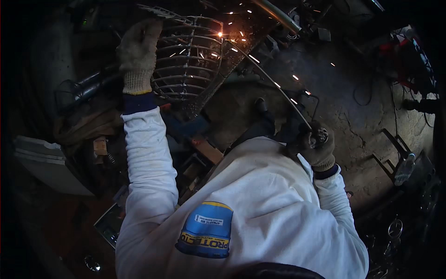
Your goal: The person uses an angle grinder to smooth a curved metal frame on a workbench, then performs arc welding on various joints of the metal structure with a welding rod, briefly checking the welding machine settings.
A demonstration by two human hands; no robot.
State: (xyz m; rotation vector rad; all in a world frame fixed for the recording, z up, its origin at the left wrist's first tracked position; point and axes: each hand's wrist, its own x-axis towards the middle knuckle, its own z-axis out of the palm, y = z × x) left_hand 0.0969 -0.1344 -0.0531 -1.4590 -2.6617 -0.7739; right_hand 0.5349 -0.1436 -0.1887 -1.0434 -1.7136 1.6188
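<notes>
Left hand [138, 53], gloved, is gripping the wire basket frame [188, 60] by its left edge, fingers wrapped over it. Sparks [222, 34] are flying at the frame's top right. Right hand [319, 149] is clutching the electrode holder [312, 136], rod [272, 81] reaching into the sparks.

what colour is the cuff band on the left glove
Yellow, a thin band at the end of the off-white knit glove on the left hand; seen in the head view.
</notes>
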